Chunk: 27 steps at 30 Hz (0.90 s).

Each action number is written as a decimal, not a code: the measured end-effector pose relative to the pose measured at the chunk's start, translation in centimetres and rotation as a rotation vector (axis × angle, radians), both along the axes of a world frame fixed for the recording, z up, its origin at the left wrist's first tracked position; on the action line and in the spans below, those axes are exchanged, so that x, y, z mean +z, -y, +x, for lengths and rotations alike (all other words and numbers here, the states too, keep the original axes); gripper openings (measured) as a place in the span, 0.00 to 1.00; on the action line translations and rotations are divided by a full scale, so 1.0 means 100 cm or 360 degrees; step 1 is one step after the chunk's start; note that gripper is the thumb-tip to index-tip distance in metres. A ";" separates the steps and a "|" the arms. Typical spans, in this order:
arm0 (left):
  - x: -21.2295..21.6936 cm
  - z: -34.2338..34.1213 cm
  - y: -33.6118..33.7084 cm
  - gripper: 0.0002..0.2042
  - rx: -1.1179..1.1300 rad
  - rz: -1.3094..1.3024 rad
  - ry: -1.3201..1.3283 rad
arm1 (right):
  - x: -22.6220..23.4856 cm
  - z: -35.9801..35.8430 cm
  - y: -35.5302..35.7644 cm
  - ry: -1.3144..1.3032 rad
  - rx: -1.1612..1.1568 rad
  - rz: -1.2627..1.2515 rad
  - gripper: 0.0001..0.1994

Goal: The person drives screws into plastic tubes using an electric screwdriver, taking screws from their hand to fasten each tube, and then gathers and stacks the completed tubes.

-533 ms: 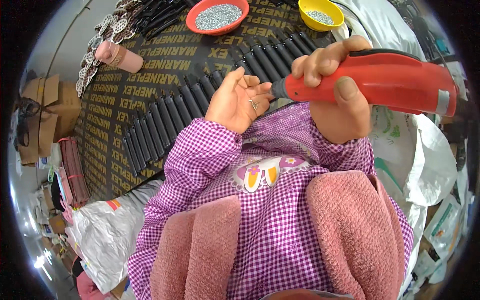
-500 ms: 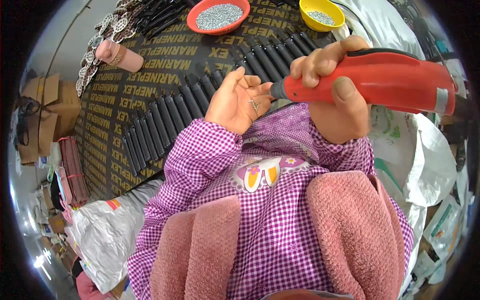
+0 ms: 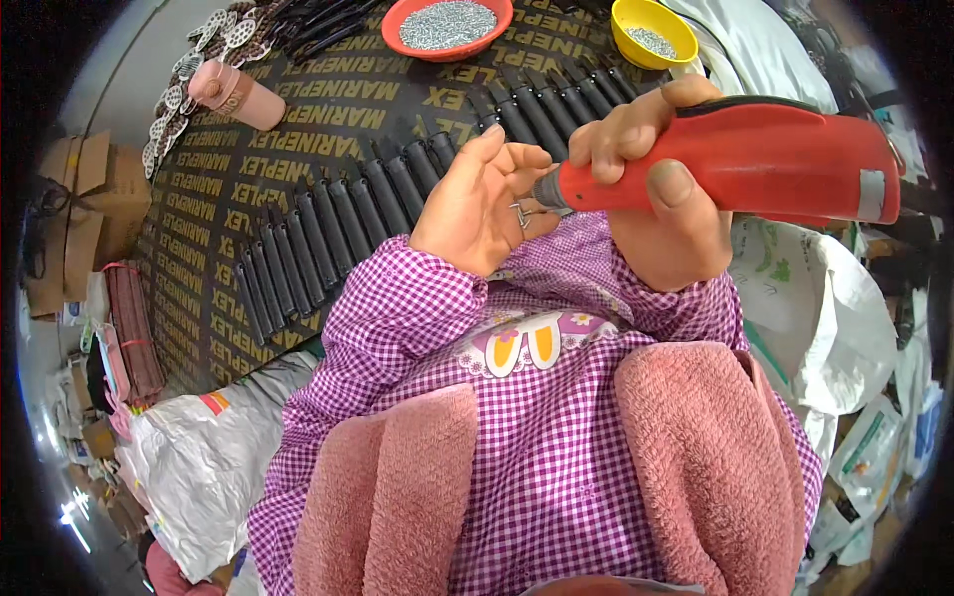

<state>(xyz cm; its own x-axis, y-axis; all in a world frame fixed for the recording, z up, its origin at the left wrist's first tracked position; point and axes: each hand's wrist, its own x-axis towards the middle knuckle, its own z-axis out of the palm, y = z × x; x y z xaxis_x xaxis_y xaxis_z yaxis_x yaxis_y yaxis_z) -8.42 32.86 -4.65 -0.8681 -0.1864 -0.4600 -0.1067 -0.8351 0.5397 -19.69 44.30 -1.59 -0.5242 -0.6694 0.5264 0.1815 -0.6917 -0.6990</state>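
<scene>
My right hand point(image 3: 686, 219) is wrapped round a red power screwdriver point(image 3: 775, 159), which lies nearly level with its grey nose point(image 3: 550, 189) pointing left. That nose reaches the fingertips of my left hand point(image 3: 462, 214), and the fingers hide its very tip. Palm turned up and fingers curled, my left hand holds a few small silver screws point(image 3: 520, 214). Just beyond both hands runs a long slanting row of slim black handle-like parts point(image 3: 343, 219), laid side by side on a dark printed board point(image 3: 214, 288).
A red bowl point(image 3: 396, 43) and a yellow bowl point(image 3: 686, 45), both with small metal pieces, stand at the far side. A pink bottle point(image 3: 260, 104) lies at the far left beside perforated white pieces point(image 3: 164, 129). More black parts point(image 3: 318, 25) are heaped behind.
The view has shifted slightly. My left fingers have curled in a little, and the screws sit closer to the screwdriver's nose. My right hand keeps the same grip.
</scene>
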 end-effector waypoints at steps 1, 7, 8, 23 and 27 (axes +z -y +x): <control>0.000 0.001 0.001 0.23 0.0008 0.0001 -0.0001 | 0.000 0.000 0.000 -0.0006 0.0013 -0.0011 0.26; -0.004 0.003 0.004 0.23 -0.0018 0.0066 -0.0044 | 0.000 0.002 0.002 -0.0035 -0.0004 0.0031 0.26; -0.005 0.003 0.004 0.23 0.0005 0.0058 -0.0023 | -0.001 0.002 0.003 -0.0050 0.0001 0.0054 0.26; -0.015 0.008 0.004 0.23 0.0032 0.0133 0.0023 | -0.008 0.003 0.003 0.0066 -0.0006 0.0094 0.25; -0.014 0.007 0.003 0.23 0.0065 0.0108 0.0052 | -0.015 0.006 0.004 0.0139 -0.0005 0.0120 0.26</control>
